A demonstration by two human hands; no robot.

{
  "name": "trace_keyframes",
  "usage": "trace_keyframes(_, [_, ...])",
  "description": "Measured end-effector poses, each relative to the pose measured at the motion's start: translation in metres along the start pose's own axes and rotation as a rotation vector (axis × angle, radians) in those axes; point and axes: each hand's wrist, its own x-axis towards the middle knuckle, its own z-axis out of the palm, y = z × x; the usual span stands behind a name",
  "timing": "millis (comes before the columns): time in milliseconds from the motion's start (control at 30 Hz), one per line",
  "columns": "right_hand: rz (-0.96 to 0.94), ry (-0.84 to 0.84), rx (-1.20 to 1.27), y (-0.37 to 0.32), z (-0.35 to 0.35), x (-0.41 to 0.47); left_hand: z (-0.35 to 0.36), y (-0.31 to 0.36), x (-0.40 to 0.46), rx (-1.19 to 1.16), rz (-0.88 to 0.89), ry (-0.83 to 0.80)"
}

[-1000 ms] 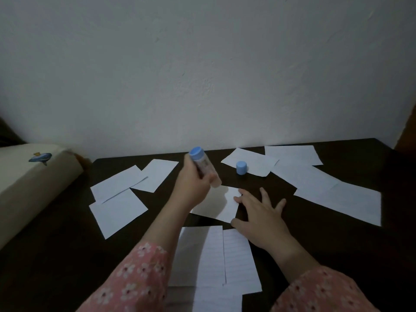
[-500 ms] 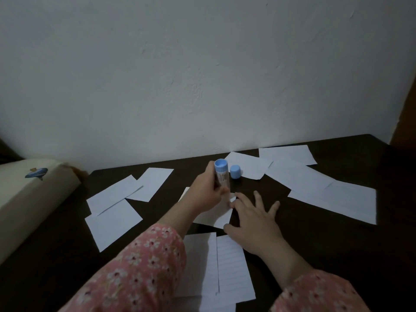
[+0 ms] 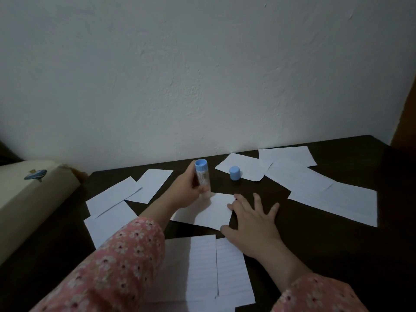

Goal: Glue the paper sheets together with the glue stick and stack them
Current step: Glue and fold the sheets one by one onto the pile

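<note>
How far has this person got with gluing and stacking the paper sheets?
Done: the blue cap is off and stands on the table. In hand: the left hand grips the glue stick with its lower end at the centre sheet, which the right hand steadies with spread fingers. Left: most sheets lie scattered singly, and the near sheets only overlap; whether any are glued cannot be told.

I sat facing a plain white plaster wall (image 3: pixel 202 75), its surface slightly rough. The dark wooden table (image 3: pixel 337 255) stood pushed against it. At my left lay a cream cushion (image 3: pixel 27 203) with a small blue patch. The room's light was dim and bluish.
</note>
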Motion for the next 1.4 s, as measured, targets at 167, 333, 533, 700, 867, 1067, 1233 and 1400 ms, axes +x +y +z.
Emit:
trace_keyframes(167, [0.003,-0.003,-0.008,0.001,0.002,0.002,-0.006,-0.014,0.001,-0.016,-0.062,0.038])
trace_keyframes(333, [-0.002,0.004,-0.014,0.001,0.003,0.002,-0.012,-0.020,0.002,-0.008,-0.098,0.057])
trace_keyframes(533, [0.002,0.009,-0.003,0.001,0.003,0.001,-0.017,-0.024,-0.001,-0.009,-0.110,0.090])
trace_keyframes(700, [0.008,0.014,0.001,0.000,0.002,0.000,-0.014,-0.034,-0.013,-0.278,-0.212,0.315])
trace_keyframes(867, [0.019,0.024,0.013,-0.003,0.000,-0.004,-0.021,-0.027,-0.050,-1.042,-0.498,0.810])
trace_keyframes(1067, [0.092,0.041,0.031,-0.010,-0.004,-0.013,0.004,-0.002,-0.094,-1.135,-0.414,0.695])
trace_keyframes(1233, [0.198,0.076,-0.018,-0.022,0.002,-0.023,0.010,0.002,-0.095,-1.055,-0.370,0.568])
trace_keyframes(1400, [0.212,0.241,0.051,-0.017,0.000,-0.023,0.018,-0.001,-0.094,-0.927,-0.322,0.551])
